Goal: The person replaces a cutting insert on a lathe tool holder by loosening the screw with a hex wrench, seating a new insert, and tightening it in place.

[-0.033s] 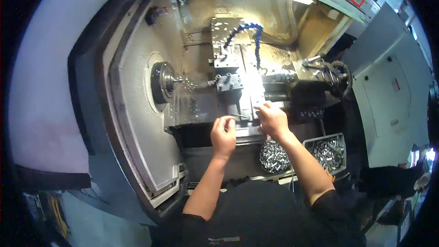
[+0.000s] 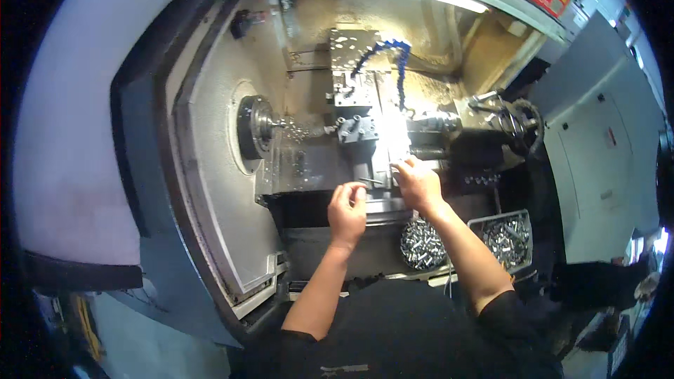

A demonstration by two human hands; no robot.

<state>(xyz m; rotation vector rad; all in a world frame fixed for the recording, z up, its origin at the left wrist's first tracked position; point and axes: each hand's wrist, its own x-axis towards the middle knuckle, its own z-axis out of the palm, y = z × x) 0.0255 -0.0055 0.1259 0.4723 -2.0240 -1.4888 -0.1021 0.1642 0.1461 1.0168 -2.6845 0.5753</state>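
My left hand (image 2: 347,215) is closed, fingers curled toward the thumb, at the front of a lathe's cross slide (image 2: 382,205). Just past its fingertips is a thin dark rod (image 2: 371,181); whether the fingers touch it I cannot tell. My right hand (image 2: 420,187) is also closed, thumb and forefinger pinched at the brightly lit slide, and what they hold, if anything, is hidden by glare. Beyond both hands stands the tool post (image 2: 357,128). The chuck (image 2: 256,126) is to the left, with a small shiny piece (image 2: 278,123) at its centre.
A round container of small metal cylinders (image 2: 423,244) and a rectangular tray (image 2: 529,228) of similar pieces stand near my right forearm. A blue segmented coolant hose (image 2: 402,74) arches over the slide. At the right is the tailstock (image 2: 484,126) with its handwheel (image 2: 531,128).
The machine appears slightly farther right and lower, as the view has shifted a little. My left hand sits slightly lower and to the right; both hands keep their closed pose.
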